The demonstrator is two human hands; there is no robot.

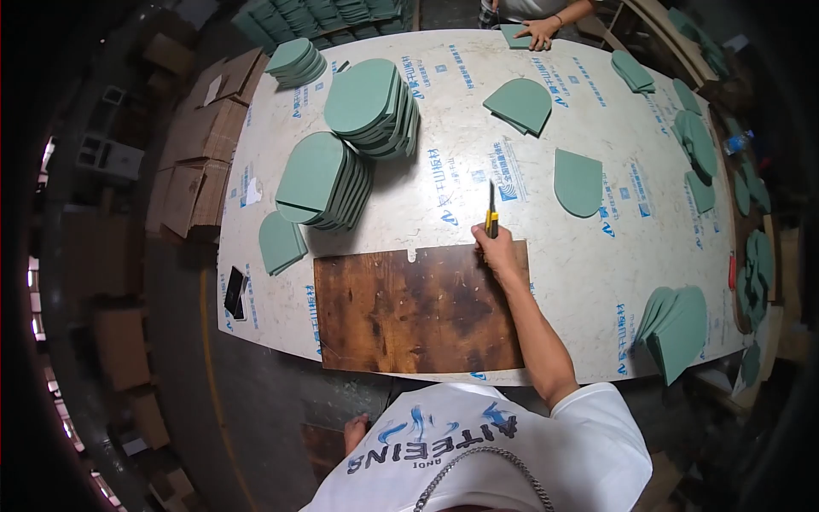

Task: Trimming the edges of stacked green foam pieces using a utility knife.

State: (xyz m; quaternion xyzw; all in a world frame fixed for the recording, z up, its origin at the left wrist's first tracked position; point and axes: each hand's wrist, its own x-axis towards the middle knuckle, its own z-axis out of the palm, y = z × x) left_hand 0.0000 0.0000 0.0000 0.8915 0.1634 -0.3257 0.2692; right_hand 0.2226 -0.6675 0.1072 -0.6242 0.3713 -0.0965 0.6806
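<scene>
My right hand [493, 247] is closed around a yellow and black utility knife [491, 220], its blade pointing to the far side of the table. That hand is above the far right part of a dark, stained wooden board [418, 311], which lies at the table's near edge. Low beside my body, off the table, is my left hand [356, 431]; my shirt covers much of it and its fingers are too hidden to read. Beyond the board stand two tall stacks of green arch-shaped pieces [314, 175], with a smaller green pile [281, 243] beside them.
Another person's hand [539, 34] rests on a green piece at the far edge. More green pieces [578, 183] lie across the printed white table [452, 102] and along its right side. A black object [235, 293] sits at the left edge. Cardboard stacks [200, 145] stand left of the table.
</scene>
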